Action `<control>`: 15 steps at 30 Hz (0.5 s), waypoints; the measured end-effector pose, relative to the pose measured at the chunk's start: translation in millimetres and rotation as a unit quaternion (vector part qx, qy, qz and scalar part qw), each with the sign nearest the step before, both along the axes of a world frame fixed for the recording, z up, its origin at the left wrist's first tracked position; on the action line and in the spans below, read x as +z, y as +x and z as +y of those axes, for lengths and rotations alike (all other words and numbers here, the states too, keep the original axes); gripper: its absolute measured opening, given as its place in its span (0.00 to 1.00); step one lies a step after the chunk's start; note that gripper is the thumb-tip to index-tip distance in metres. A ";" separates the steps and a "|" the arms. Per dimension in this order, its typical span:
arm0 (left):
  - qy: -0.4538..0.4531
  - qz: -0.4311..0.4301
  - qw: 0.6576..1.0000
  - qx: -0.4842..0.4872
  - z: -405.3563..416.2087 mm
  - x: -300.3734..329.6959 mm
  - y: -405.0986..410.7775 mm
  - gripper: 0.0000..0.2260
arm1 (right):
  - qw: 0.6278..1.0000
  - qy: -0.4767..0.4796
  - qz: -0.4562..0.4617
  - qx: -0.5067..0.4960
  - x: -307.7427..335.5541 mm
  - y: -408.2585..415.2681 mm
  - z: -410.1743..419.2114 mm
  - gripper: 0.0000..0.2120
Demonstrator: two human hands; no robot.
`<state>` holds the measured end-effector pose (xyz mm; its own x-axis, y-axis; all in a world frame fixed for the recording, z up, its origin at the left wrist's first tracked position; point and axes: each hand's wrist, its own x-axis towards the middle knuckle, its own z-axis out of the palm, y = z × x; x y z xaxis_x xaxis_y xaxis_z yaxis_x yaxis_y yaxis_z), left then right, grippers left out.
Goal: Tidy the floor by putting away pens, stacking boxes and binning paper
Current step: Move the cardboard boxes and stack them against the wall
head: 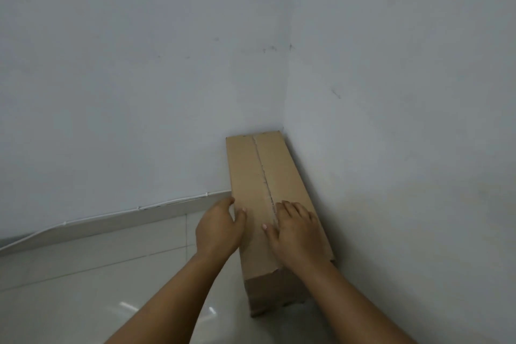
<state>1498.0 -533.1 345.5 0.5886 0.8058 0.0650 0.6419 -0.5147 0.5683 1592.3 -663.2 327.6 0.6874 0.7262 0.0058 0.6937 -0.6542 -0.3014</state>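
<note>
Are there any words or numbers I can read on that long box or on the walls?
None: no words, numbers or labels can be read anywhere.
The cardboard box shows only plain brown flaps and a rough centre seam.
The walls carry only faint dark scuffs, not writing.
The left hand and right hand cover part of the box top, so anything beneath them is hidden.

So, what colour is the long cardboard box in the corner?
Plain light brown cardboard box, with a seam along its top; the head view shows it.
</note>
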 end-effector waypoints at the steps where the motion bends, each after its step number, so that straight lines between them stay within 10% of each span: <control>1: 0.002 0.010 1.000 -0.007 -0.4 15.0 -1.8 0.21 | 1.000 0.003 0.003 -0.002 13.4 -1.8 0.2 0.30; 15: 0.004 0.138 0.988 -0.072 -9.1 287.8 -77.4 0.19 | 0.998 -0.041 -0.008 0.035 292.9 -45.5 3.6 0.27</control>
<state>1420.6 -542.2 633.3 0.6924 0.7133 -0.1086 0.6925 -0.6148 0.3774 1546.8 -659.6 620.4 0.6346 0.7715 -0.0456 0.7433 -0.6255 -0.2372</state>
